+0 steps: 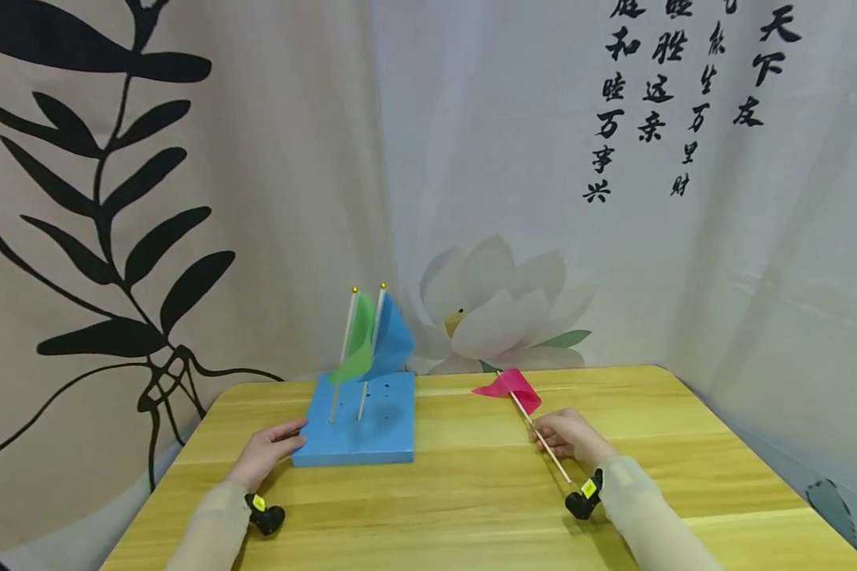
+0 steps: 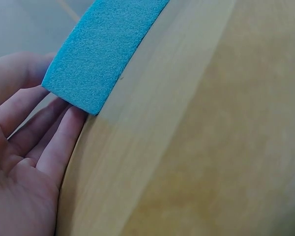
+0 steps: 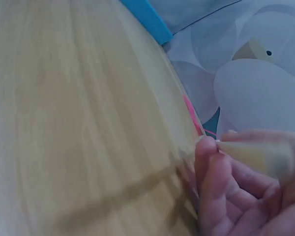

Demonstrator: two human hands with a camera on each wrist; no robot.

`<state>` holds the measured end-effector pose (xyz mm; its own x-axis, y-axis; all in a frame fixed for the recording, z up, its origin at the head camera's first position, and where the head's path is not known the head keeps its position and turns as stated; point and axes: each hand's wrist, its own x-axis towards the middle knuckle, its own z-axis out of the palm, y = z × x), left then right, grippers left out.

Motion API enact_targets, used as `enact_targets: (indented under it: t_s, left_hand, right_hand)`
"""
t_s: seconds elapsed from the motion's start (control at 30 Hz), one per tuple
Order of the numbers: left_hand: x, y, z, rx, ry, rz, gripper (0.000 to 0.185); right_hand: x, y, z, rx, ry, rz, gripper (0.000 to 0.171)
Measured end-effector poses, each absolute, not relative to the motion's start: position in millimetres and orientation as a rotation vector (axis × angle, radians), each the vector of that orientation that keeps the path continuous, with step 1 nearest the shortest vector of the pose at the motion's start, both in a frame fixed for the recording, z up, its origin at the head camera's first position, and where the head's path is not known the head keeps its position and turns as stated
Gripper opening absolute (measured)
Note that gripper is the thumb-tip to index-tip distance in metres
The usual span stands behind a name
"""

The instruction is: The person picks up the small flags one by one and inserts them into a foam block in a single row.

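A blue foam block point(image 1: 364, 420) lies on the wooden table point(image 1: 471, 507) with a green flag point(image 1: 353, 353) and a blue flag point(image 1: 389, 341) standing in its holes. My left hand point(image 1: 267, 452) rests with straight fingers point(image 2: 64, 142) against the near-left corner of the foam block point(image 2: 103, 54). My right hand point(image 1: 571, 436) pinches the thin stick point(image 1: 546, 448) of a pink flag point(image 1: 510, 387), which tilts away and to the left just above the table. In the right wrist view the stick point(image 3: 255, 155) is blurred between my fingertips.
Printed cloth backdrops point(image 1: 543, 198) hang close behind and to both sides of the table. The block point(image 1: 393, 396) shows several small empty holes. Bare wood lies between my hands and toward the front edge.
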<state>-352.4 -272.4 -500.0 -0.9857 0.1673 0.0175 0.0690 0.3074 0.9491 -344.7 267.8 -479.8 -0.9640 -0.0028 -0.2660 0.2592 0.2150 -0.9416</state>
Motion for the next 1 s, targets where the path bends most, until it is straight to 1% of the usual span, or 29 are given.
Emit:
enact_targets:
  t_s: [0.13, 0.4, 0.5, 0.6, 0.67, 0.83, 1.0]
  left_hand:
    - [-351, -271, -500, 0.238, 2.466, 1.800, 0.055]
    - [-352, -272, -500, 0.199, 2.445, 1.811, 0.055]
    - [-352, -272, -501, 0.208, 2.446, 1.812, 0.055]
    - [-351, -271, -500, 0.203, 2.443, 1.805, 0.055]
    - [-350, -270, -500, 0.192, 2.443, 1.800, 0.055]
    - [-349, -269, -500, 0.161, 2.448, 1.807, 0.054]
    - [-349, -268, -499, 0.190, 2.470, 1.808, 0.054]
  right_hand:
    - [-343, 266, -479, 0.190, 2.194, -1.888, 0.029]
    - [-341, 252, -471, 0.001, 1.973, -2.071, 0.037]
    - [-342, 247, -469, -0.023, 1.918, -2.123, 0.034]
    - [-340, 244, -466, -0.063, 1.831, -2.188, 0.022]
    - [-338, 241, -463, -0.109, 1.750, -2.241, 0.018]
    - [-336, 234, -453, -0.184, 1.609, -2.341, 0.022]
    - [-337, 227, -447, -0.237, 1.535, -2.390, 0.024]
